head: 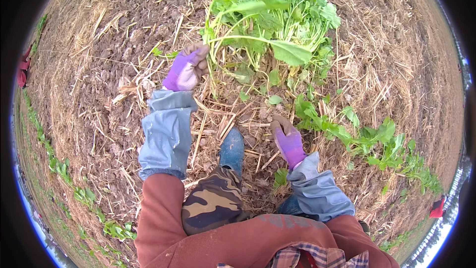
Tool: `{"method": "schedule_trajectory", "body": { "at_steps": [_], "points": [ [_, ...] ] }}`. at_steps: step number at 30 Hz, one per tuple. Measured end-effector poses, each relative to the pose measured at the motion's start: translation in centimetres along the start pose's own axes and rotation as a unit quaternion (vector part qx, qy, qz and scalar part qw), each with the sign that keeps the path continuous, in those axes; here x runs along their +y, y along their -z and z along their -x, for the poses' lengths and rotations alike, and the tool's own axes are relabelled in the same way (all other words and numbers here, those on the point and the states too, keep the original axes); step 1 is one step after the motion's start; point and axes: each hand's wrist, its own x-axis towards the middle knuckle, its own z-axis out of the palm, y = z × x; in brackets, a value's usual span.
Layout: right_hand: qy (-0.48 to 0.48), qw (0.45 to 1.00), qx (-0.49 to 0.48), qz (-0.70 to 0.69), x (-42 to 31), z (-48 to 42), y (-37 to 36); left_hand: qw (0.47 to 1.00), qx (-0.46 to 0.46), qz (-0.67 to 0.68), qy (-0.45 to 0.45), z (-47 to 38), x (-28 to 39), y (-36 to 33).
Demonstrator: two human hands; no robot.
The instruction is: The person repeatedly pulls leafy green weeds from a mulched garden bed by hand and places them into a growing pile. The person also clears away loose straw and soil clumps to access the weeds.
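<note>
My left hand (187, 66), in a purple-and-white glove with soiled fingertips, pinches the lower stems of a leafy green plant (292, 51). Its leaves reach up and to the right, over a heap of cut leafy greens (312, 15) on the ground. Lower and to the right, my right hand (288, 139) in a matching glove hangs just left of a row of growing greens (340, 132). I see nothing between its fingers, and a gap shows at the thumb. Blue-grey sleeve covers (167, 137) run over both forearms.
Dry straw (227, 119) litters the cloddy brown soil (148, 33). A blue boot (231, 149) stands between my hands; the other is partly hidden by the right sleeve. Another row of greens (59, 167) runs along the left. A person in red (23, 69) is at the far left edge.
</note>
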Motion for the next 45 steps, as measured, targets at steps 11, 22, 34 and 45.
{"method": "schedule_trajectory", "body": {
  "at_steps": [11,22,34,45],
  "points": [
    [0.098,0.991,-0.055,-0.073,-10.6,-8.4,-4.6,0.979,0.137,0.146,0.04,4.4,-2.6,5.2],
    [0.291,0.869,0.052,0.396,-16.3,-24.2,-14.6,0.955,0.284,-0.044,0.066,8.0,-0.3,5.0],
    [0.124,0.95,-0.265,0.111,-17.4,-17.2,-9.4,0.967,0.25,-0.037,-0.025,5.7,-1.5,1.5],
    [0.033,0.951,-0.217,0.218,-1.8,3.5,-5.0,0.907,0.057,-0.015,0.416,13.5,-9.6,-6.8]
  ]
}}
